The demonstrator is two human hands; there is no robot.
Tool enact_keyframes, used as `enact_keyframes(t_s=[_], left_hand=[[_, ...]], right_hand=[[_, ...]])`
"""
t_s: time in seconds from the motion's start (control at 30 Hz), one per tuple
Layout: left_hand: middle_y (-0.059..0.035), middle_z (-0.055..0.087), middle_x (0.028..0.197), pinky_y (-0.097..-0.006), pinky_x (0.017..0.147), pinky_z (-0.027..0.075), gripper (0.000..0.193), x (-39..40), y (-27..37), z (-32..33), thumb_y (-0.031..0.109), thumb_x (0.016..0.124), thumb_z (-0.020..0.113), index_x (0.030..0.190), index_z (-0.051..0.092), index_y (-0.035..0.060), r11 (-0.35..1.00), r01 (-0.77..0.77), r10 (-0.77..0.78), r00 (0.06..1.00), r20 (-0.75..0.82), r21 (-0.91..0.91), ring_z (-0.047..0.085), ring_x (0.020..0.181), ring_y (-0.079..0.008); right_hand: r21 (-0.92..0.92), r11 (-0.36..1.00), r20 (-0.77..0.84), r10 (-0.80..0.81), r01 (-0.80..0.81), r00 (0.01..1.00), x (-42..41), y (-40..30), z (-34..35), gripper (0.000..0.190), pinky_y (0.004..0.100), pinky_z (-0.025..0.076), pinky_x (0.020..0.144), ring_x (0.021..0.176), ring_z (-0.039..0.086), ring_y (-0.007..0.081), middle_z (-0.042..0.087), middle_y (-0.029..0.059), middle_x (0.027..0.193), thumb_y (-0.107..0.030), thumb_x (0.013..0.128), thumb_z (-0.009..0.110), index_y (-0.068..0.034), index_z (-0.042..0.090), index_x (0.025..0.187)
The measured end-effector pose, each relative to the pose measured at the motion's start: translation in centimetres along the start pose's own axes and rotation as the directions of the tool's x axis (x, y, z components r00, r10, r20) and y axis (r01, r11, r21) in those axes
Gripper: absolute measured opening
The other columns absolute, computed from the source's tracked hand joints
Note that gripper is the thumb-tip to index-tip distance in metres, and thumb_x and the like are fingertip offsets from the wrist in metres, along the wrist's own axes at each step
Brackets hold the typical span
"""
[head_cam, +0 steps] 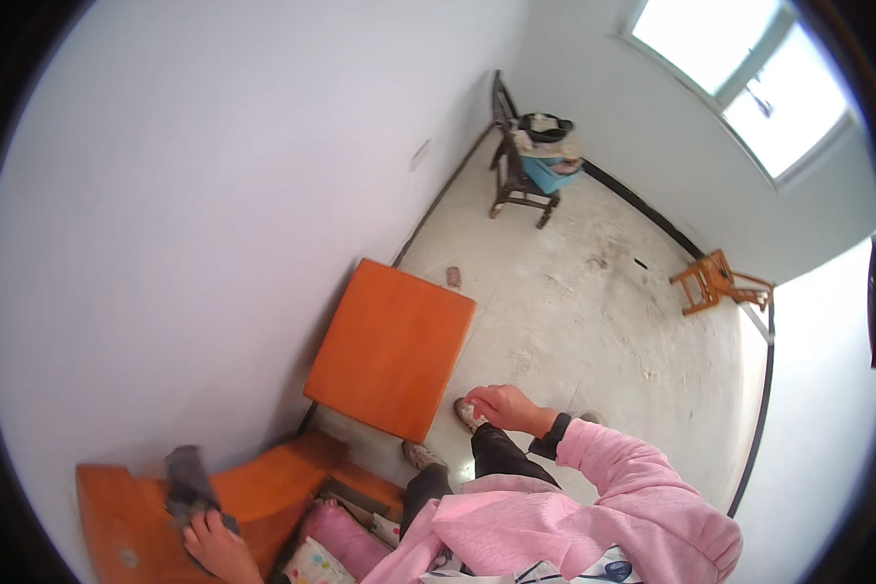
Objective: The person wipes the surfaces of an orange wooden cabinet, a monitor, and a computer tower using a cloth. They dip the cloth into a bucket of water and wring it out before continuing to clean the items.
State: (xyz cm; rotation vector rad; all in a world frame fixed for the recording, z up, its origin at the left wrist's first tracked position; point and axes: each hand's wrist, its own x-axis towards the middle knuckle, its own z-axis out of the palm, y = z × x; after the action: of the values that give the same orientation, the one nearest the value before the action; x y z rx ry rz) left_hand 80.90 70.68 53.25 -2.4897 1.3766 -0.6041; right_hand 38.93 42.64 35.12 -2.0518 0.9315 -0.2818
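Note:
At the lower left, my left hand grips a dark grey cloth. The cloth rests against a glossy orange-brown wooden piece of furniture beside the wall, and both are slightly blurred. My right hand hangs in front of my body, its fingers loosely bent with nothing visible in them. A black band circles the right wrist. Close to my left side lie a pink cushion and a white fabric piece with coloured dots, next to an open compartment of the furniture.
A square orange wooden top stands ahead by the wall. A dark chair in the far corner bears a blue basket and a black item. A small wooden chair stands at the right wall. A reddish object lies on the stained floor.

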Motion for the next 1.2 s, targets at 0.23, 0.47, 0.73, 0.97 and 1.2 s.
enact_keyframes(t_s=[0.23, 0.47, 0.73, 0.97, 1.2], left_hand=[[-0.0170, 0.065, 0.119, -0.0506, 0.090, 0.050, 0.030, -3.7, 4.7, 10.0, 0.022, 0.081, 0.067, 0.109, 0.071, 0.0134, 0.994, 0.057, 0.007, 0.808, 0.589, -0.091, 0.062, 0.105, -0.0324], [-0.0141, 0.065, 0.085, -0.0372, 0.083, 0.050, 0.020, 5.9, 27.2, 9.3, -0.001, 0.074, 0.050, 0.089, 0.063, -0.0008, 0.378, 0.062, 0.468, 0.848, 0.249, -0.924, 0.063, 0.084, -0.0278], [-0.0143, 0.065, 0.105, -0.0352, 0.095, 0.047, 0.030, 9.2, 61.0, -12.5, -0.009, 0.078, 0.046, 0.100, 0.064, 0.0012, -0.260, -0.183, 0.927, 0.225, -0.298, -0.948, 0.063, 0.103, -0.0309], [-0.0160, 0.063, 0.120, -0.0325, 0.104, 0.040, 0.039, 6.7, 72.8, -22.3, -0.010, 0.077, 0.044, 0.108, 0.065, 0.0004, -0.244, 0.013, 0.938, -0.251, -0.239, -0.970, 0.057, 0.119, -0.0276], [-0.0110, 0.060, 0.125, -0.0295, 0.100, 0.044, 0.030, 4.0, 82.3, -27.3, -0.004, 0.091, 0.049, 0.117, 0.063, -0.0004, -0.092, 0.309, 0.820, -0.516, -0.248, -0.947, 0.057, 0.114, -0.0199]], right_hand=[[0.136, 0.989, -0.055, 0.072, -0.064, 0.996, -6.5, 2.8, -0.6, 0.019, 0.0429, 0.054, 0.069, 0.074, 0.069, 0.0297, 0.071, 0.0055, 0.075, -0.017, 0.097, 0.050, -0.009, 0.066, 0.106], [0.193, 0.969, -0.295, 0.209, -0.156, 0.932, -13.3, 8.9, -10.3, 0.019, 0.0440, 0.052, 0.067, 0.073, 0.067, 0.0316, 0.071, 0.0071, 0.079, -0.022, 0.096, 0.056, -0.010, 0.065, 0.109], [0.194, 0.956, -0.590, 0.292, -0.219, 0.753, -21.2, 12.5, -18.1, 0.037, 0.0430, 0.051, 0.071, 0.081, 0.065, 0.0292, 0.070, 0.0050, 0.082, -0.026, 0.091, 0.066, -0.015, 0.058, 0.125], [0.567, 0.728, -0.566, 0.684, -0.385, 0.460, -30.9, 13.3, -17.1, 0.092, 0.0441, 0.051, 0.088, 0.104, 0.063, 0.0372, 0.065, 0.0164, 0.120, -0.022, 0.078, 0.078, -0.015, 0.028, 0.155], [0.727, 0.680, -0.625, 0.711, -0.090, 0.321, -31.9, 15.3, -19.7, 0.095, 0.0440, 0.050, 0.092, 0.106, 0.063, 0.0400, 0.062, 0.0226, 0.119, -0.018, 0.076, 0.078, -0.014, 0.024, 0.155]])
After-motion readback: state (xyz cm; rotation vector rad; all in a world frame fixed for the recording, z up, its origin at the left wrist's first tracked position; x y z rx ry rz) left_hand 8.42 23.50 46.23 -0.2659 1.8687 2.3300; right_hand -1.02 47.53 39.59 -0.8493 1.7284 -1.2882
